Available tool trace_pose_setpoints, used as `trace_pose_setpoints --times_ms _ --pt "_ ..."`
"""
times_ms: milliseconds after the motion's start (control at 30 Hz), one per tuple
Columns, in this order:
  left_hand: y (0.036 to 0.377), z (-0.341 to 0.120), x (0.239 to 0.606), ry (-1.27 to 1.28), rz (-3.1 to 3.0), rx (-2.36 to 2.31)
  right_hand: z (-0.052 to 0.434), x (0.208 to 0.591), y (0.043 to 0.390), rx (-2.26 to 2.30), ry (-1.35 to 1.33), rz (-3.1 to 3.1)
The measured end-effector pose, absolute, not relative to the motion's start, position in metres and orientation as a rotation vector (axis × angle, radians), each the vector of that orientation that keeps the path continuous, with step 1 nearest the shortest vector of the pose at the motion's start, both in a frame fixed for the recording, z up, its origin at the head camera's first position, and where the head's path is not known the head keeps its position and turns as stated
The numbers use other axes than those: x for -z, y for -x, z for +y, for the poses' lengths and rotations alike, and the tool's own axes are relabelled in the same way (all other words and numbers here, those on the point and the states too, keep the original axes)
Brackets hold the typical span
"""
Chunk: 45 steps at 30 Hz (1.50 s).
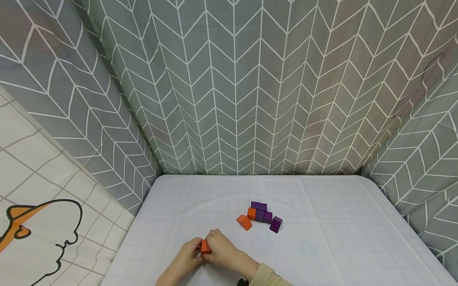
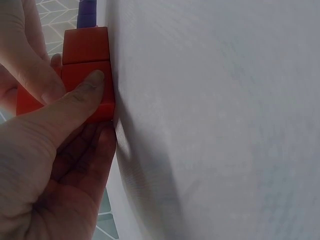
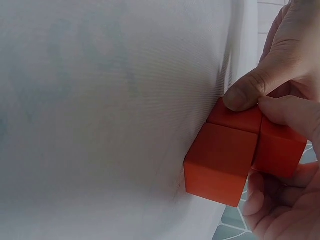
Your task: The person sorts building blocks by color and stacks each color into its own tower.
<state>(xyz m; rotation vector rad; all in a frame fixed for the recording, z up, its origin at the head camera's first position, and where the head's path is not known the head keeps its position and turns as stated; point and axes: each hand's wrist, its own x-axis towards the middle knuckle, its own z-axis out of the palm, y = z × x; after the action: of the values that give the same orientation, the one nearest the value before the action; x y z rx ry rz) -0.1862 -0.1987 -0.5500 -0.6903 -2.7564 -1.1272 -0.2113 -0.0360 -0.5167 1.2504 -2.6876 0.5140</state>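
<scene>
At the near edge, the right forearm is covered by a beige sleeve, and a dark object beside it is partly cut off by the frame; its kind cannot be told. Ahead of the sleeve, the red blocks are located between the two hands, low against the white tablecloth. They are gripped from one side by the left hand, whose thumb is laid across a red face, and from the other side by the right hand; the fingers of both are closed on them. Three cube-shaped portions are seen, set in an L; whether these are joined cannot be told. Farther out and to the right, a loose orange block is set at an angle just beside an orange cube. The cube is grouped with purple blocks, and a separate purple block is turned askew at the right end. Beyond the table's far edge, the area is enclosed by a grey curtain marked with white chevrons
</scene>
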Motion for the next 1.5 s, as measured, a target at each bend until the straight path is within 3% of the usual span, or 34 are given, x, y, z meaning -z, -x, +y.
trace_pose_setpoints --times_ms 367,667,1067,1500 --pt "0.184 -0.201 0.552 0.795 -2.670 1.165 -0.029 0.496 0.213 -0.433 -1.285 -2.657" --pt "0.183 -0.200 0.551 0.700 -2.764 1.205 -0.009 0.467 0.241 -0.456 -1.093 -2.749" --pt "0.186 -0.198 0.546 0.628 -2.875 1.192 0.050 0.495 0.294 -0.549 -0.828 -2.805" --pt "0.187 -0.199 0.545 0.640 -2.858 1.178 0.072 0.511 0.301 -0.571 -0.749 -2.805"
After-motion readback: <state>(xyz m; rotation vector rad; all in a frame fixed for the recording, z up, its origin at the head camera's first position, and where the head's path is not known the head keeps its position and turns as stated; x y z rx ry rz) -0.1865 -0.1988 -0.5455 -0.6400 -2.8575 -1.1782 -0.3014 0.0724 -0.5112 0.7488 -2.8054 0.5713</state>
